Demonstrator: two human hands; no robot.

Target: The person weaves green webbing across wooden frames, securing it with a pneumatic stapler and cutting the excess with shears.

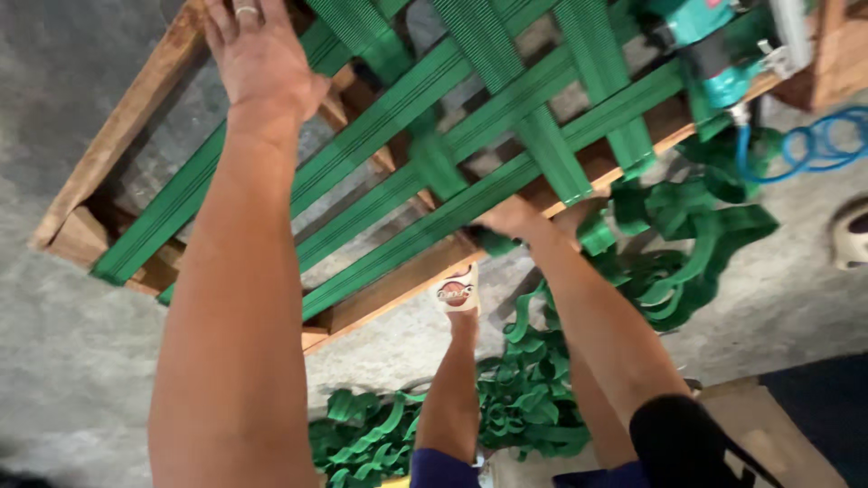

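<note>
Green webbing is woven in a lattice across a wooden frame on the concrete floor. Left hand lies flat on the straps, fingers spread and gripping nothing. Right hand pinches a strap end at the frame's near rail, with loose webbing heaped beside it.

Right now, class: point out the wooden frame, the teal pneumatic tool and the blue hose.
wooden frame [122, 126], head view, its left rail.
teal pneumatic tool [714, 54], head view, its body.
blue hose [827, 145], head view, its coiled loop.
</note>
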